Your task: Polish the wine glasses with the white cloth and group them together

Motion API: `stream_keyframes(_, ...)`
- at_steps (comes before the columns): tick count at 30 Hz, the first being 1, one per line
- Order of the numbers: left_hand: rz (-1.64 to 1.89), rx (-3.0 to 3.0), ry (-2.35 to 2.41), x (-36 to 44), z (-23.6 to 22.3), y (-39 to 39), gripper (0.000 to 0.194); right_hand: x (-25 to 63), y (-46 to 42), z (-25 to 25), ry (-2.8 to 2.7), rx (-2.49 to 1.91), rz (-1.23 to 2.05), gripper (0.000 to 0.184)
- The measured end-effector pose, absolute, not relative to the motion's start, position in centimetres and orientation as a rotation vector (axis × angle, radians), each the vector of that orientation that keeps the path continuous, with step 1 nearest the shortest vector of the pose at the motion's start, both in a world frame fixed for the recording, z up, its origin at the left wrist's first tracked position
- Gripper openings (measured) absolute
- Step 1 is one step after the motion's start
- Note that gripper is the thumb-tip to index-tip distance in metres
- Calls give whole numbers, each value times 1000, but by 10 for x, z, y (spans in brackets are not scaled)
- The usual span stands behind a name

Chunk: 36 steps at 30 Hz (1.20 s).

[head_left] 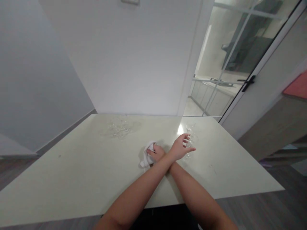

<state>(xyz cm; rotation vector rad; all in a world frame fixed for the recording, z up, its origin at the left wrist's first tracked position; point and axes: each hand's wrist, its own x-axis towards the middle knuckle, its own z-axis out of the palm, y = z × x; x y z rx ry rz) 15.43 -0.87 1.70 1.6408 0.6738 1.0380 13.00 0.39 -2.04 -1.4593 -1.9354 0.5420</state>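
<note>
My forearms cross over the table, the left one on top. My right hand [157, 152], reaching to the left side, is closed on a crumpled white cloth [148, 156] that rests on the tabletop. Over on the right, my left hand [180, 147] has its fingers curved and the thumb held apart. Just beyond those fingers lies a small cluster of clear, shiny pieces [189, 128]; their kind is hard to make out, and the hand partly hides them. A larger scatter of similar clear pieces [118, 128] lies at the back left.
The pale glossy table [79, 172] meets a white panel [134, 64] at its back edge. To the right stands a glass-paned door with a black handle [248, 83]. A wooden shelf unit [268, 127] is at the far right, with a red item [297, 85] on top.
</note>
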Motion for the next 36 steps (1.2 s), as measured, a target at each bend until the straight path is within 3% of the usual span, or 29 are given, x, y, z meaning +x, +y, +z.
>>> stream_keyframes(7,932,1733,636,175,-3,-11,67,118,5,-35,-2081,-1346,686,17)
stream_keyframes(23,867,1873,741,170,-7,-16,71,120,3,-35,-2091,-1374,639,17)
stream_keyframes(30,572,2389,982,161,-9,-25,34,118,-2,-32,-2188,-1391,504,24)
stream_keyframes(36,362,2549,854,161,-9,-26,35,117,-1,-34,-2204,-1419,524,25)
